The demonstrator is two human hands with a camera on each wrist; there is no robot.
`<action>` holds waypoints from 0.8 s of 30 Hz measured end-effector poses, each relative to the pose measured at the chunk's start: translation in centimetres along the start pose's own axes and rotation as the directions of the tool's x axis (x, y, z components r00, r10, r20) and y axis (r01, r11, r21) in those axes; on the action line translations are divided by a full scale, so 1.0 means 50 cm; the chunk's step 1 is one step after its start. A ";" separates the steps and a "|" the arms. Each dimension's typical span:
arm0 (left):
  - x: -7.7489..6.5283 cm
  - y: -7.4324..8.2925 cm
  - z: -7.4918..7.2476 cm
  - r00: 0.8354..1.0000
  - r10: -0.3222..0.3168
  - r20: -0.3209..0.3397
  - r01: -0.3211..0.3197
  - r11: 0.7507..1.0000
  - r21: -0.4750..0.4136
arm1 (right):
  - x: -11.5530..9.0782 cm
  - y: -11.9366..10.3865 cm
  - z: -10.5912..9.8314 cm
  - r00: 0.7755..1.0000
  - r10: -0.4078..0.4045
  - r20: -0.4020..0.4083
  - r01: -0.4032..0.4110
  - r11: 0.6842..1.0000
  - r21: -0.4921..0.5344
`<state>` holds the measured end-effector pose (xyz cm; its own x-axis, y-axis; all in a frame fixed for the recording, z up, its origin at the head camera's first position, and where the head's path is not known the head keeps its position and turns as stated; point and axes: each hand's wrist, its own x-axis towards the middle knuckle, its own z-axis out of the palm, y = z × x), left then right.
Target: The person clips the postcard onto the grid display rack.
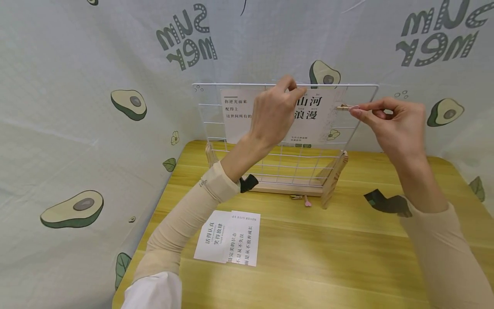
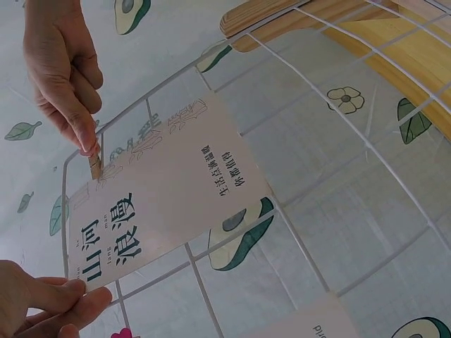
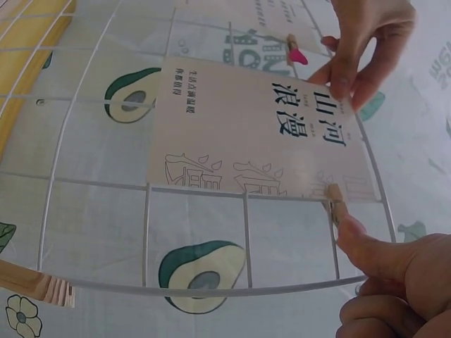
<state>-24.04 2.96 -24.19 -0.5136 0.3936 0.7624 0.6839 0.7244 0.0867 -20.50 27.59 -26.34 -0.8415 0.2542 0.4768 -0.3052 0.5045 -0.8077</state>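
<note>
A white card with large dark Chinese characters [image 1: 324, 124] lies against the white wire grid [image 1: 285, 84]. My left hand [image 1: 274, 109] pinches its upper edge between thumb and fingers, as the left wrist view shows at the corner. With thumb and fingertips, my right hand [image 1: 403, 124] pinches a small wooden clothespin [image 3: 338, 203]. The clothespin's tip sits on the card's side edge, near the upper corner. To the left on the grid hangs a second printed card [image 1: 235, 126], partly hidden by my left hand. A clothespin with a pink heart [image 3: 297, 54] is at that card's edge.
The grid stands in a wooden base [image 1: 285, 187] on the yellow wood-grain table [image 1: 316, 257]. Small clothespins [image 1: 307, 202] lie before the base. Overlapping printed cards [image 1: 247, 240] rest on the table at front left. An avocado-print cloth [image 1: 154, 141] hangs behind.
</note>
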 end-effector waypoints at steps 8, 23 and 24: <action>-0.001 0.002 0.008 0.998 0.009 -0.069 -0.002 0.994 0.109 | 0.003 0.000 -0.004 1.000 -0.011 0.015 0.011 1.000 0.015; -0.006 -0.001 0.006 0.995 0.027 -0.096 -0.023 0.999 0.049 | 0.003 0.010 -0.002 0.996 -0.088 0.012 0.089 0.994 -0.061; -0.007 -0.002 0.004 0.995 0.031 -0.096 -0.027 0.999 0.047 | 0.001 0.010 -0.002 0.996 -0.093 0.009 0.093 0.994 -0.065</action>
<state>-24.03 2.89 -24.60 -0.4397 0.3596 0.8230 0.6721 0.7396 0.0358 -20.67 27.92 -26.67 -0.8132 0.1991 0.5468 -0.3529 0.5784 -0.7355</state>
